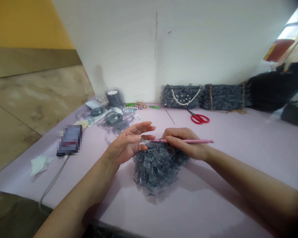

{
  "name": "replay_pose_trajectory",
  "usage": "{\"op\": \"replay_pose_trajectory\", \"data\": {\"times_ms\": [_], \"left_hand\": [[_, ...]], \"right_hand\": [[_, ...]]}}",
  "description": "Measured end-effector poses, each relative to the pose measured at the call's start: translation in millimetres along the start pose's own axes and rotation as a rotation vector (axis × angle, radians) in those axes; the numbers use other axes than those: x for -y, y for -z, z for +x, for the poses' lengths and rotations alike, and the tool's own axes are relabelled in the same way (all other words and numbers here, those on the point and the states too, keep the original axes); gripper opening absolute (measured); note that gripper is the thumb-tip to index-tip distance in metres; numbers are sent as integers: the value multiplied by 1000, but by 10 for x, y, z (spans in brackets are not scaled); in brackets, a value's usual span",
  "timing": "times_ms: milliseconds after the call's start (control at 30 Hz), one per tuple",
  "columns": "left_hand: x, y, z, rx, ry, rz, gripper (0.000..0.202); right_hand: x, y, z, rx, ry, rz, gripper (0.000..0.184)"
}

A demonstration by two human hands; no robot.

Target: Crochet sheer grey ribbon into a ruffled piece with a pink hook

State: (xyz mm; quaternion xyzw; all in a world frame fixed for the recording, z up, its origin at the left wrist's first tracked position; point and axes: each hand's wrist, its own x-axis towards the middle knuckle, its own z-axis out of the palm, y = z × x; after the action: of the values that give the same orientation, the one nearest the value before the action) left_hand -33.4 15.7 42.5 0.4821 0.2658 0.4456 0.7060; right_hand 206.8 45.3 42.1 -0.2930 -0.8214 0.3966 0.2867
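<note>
1. The grey ribbon piece lies on the lilac table, nearest the person and between the two forearms. It is a ruffled mound, and its upper edge rises to meet both hands.
2. The left hand is half open. Its upper fingers stretch out loosely towards the right, while the thumb and lower fingers curl onto the piece's upper edge and hold it.
3. The right hand is closed around a pink crochet hook. The hook lies level, with its tip at the piece's edge just beside the left fingertips.
4. To the left lies a phone with a cable. Its face is blurred, so nothing on it can be read.
5. Farther back lie red scissors, loose grey ribbon and a ribbon spool.
6. Against the white wall stand a pearl-chain bag and a gold-chain bag, side by side.
</note>
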Motion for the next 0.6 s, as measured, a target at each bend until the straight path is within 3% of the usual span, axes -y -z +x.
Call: {"op": "replay_pose_trajectory", "data": {"times_ms": [133, 267, 367, 467, 600], "left_hand": [[-59, -157, -13, -26, -84, 19, 42], [-107, -347, 113, -149, -344, 126, 30], [-95, -359, 248, -154, -509, 536, 25], [-61, -265, 308, -49, -425, 1038, 31], [-49, -105, 261, 53, -224, 1212, 40]], "right_hand": [[3, -7, 0, 4, 2, 13, 35], [21, -15, 2, -4, -6, 8, 34], [35, -25, 2, -9, 1, -3, 33], [35, -33, 4, -21, 20, -13, 33], [20, -34, 10, -42, 13, -60, 31]]}}
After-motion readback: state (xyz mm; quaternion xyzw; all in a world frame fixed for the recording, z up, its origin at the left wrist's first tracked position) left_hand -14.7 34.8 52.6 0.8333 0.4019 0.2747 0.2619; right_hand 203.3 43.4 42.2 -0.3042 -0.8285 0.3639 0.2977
